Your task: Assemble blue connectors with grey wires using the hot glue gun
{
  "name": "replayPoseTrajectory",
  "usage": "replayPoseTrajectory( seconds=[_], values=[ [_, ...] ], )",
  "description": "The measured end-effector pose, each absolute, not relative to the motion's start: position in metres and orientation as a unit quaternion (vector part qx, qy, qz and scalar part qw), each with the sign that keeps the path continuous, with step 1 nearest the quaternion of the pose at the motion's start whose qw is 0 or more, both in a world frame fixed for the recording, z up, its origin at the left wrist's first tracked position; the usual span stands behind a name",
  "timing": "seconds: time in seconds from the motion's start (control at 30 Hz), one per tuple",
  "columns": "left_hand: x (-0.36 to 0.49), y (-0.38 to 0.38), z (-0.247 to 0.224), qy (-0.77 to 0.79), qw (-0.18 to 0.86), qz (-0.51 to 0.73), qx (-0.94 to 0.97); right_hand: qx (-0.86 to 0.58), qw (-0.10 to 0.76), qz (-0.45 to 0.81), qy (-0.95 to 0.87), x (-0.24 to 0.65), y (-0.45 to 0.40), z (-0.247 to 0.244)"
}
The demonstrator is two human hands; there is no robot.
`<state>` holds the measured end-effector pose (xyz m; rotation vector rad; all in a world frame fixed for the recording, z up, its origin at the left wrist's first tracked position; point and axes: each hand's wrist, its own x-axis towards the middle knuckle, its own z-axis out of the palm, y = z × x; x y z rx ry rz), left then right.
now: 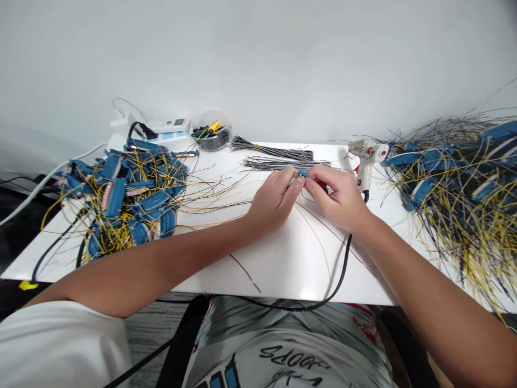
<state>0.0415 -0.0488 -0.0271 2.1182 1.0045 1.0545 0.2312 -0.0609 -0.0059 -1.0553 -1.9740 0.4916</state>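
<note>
Over the middle of the white table, my left hand (275,198) and my right hand (336,195) meet, fingertips almost touching. Pinched between them is a small blue piece (302,173), mostly covered by the fingers. A yellow wire (313,231) and a black wire (327,228) trail from it toward the table's front edge. Both hands are closed. Just behind the fingers lie two bundles of dark wires (278,152). To the right of my right hand stands a white heat gun (366,161), its black cord (346,258) running down past my wrist.
A heap of blue pieces with yellow and black wires (115,196) covers the table's left side. Another such pile (464,183) fills the right. At the back are a power strip (167,134) and a clear tub (212,141) holding tools. The wall (258,70) rises behind.
</note>
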Motion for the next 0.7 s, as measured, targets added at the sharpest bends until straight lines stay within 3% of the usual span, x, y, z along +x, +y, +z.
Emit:
replayPoseTrajectory(
  seconds=[0.7],
  values=[
    [0.0419, -0.0494, -0.0271, 0.383, 0.284, 0.394, 0.786, -0.418, 0.414, 0.181, -0.788, 0.2308, -0.0612, -0.0053]
  ],
)
